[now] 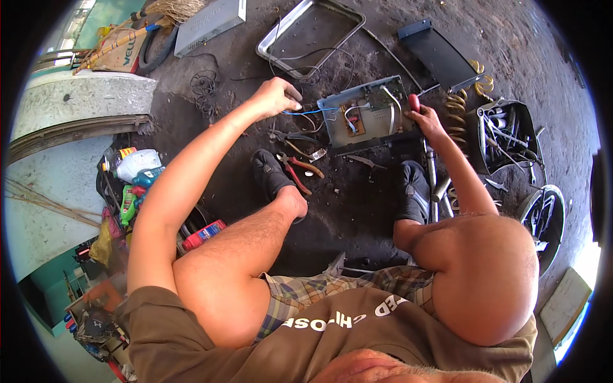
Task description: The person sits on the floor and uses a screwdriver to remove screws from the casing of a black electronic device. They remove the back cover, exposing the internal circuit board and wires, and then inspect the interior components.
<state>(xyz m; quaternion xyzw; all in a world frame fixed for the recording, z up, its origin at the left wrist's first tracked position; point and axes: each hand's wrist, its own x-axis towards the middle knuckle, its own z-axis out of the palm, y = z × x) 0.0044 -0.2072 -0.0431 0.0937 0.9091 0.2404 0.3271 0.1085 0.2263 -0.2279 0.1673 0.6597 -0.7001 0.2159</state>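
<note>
Dirty floor [357, 210] around you: your left hand [276, 96] pinches the blue wire [310, 112], your right hand [424, 118] grips a red-handled screwdriver [414, 102] at the open circuit box [367, 112]; steady it.

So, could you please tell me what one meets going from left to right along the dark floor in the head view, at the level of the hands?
Left hand pinching a blue wire → open grey device box with its circuit board → right hand holding a red-handled tool → yellow coiled hose → black crate of tools.
</note>
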